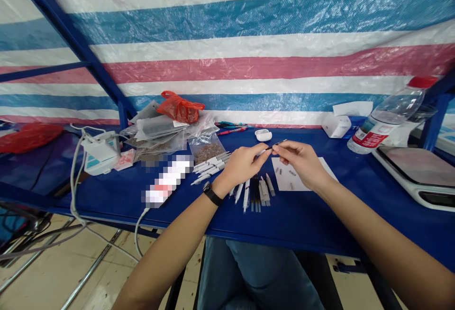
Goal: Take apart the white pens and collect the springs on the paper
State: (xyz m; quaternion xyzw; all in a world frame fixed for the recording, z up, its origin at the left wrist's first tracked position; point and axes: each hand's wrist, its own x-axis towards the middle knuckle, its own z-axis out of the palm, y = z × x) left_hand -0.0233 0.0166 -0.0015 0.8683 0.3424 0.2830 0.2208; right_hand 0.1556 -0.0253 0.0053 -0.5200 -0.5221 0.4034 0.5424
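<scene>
My left hand [244,162], with a black band on the wrist, pinches one end of a thin dark pen-like piece [272,148]. The fingers of my right hand [297,159] are closed on its other end, close to the left fingertips. Under my hands, several white pens [246,195] and slim pieces with pale tips [263,190] lie on the blue table. Below my right hand is a white paper sheet [292,180] with small dark marks or bits on it. More white pens [212,167] lie left of my left hand.
A white earbud case [263,135] sits behind my hands. Clear bags [161,132], a red bag [180,107] and a power strip [167,182] are on the left. A bottle [386,118], a small box [336,125] and a scale [419,172] stand on the right.
</scene>
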